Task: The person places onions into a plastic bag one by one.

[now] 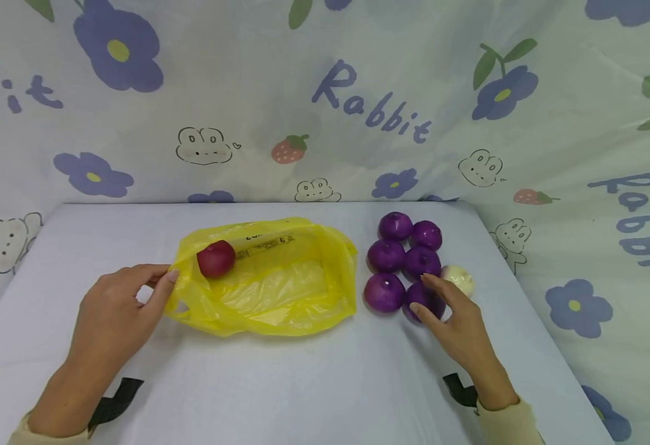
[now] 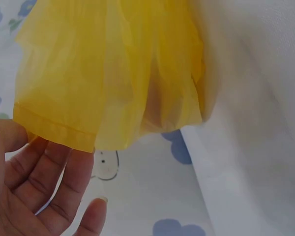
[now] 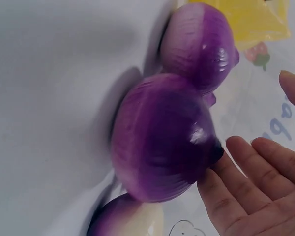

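A yellow plastic bag point(image 1: 271, 290) lies on the table with its mouth open toward me. My left hand point(image 1: 114, 312) pinches the left edge of the bag between thumb and fingers; its hem point(image 2: 54, 129) shows at the fingertips in the left wrist view. Inside the bag sits a dark red round thing point(image 1: 216, 259). My right hand point(image 1: 462, 327) reaches over the nearest purple onion point(image 1: 422, 292), fingers spread and relaxed. In the right wrist view its fingertips point(image 3: 232, 143) are right at the pointed top of this glossy onion point(image 3: 162, 137).
Several more purple onions point(image 1: 386, 256) stand clustered right of the bag. One whitish onion point(image 1: 461, 280) sits at the cluster's right side. The white table point(image 1: 280, 389) ends at a printed cloth backdrop point(image 1: 252, 93) behind and at the right.
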Demonstrator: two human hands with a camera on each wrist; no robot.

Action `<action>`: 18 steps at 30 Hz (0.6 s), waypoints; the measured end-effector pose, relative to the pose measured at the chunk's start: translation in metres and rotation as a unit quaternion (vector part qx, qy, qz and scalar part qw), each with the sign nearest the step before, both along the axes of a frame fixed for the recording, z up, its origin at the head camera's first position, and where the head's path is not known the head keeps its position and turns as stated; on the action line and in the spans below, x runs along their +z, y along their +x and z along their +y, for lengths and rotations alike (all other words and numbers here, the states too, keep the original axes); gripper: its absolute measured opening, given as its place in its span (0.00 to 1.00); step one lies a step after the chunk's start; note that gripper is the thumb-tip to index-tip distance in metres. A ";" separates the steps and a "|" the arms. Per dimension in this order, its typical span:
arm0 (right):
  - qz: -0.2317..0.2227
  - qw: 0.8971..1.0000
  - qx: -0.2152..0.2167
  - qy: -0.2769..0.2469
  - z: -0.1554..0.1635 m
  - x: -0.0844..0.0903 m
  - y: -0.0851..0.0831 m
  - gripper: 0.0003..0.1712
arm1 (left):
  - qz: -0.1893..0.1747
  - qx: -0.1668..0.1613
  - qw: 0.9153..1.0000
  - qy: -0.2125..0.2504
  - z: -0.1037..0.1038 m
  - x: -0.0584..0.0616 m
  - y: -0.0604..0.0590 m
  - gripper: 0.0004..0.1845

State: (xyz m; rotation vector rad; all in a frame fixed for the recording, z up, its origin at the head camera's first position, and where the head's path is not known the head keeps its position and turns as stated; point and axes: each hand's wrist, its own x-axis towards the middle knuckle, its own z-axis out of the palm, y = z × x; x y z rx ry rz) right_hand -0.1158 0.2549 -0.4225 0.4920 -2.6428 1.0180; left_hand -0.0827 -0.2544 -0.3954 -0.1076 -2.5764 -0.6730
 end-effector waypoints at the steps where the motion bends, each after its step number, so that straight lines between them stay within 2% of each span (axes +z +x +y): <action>1: -0.001 1.000 -0.003 0.001 0.001 0.000 0.000 0.34 | -0.002 0.000 1.000 0.000 0.000 0.000 0.000 0.13; 18: -0.009 0.997 -0.054 0.048 0.015 -0.009 0.003 0.35 | 0.001 -0.003 1.000 0.004 0.002 0.001 0.000 0.13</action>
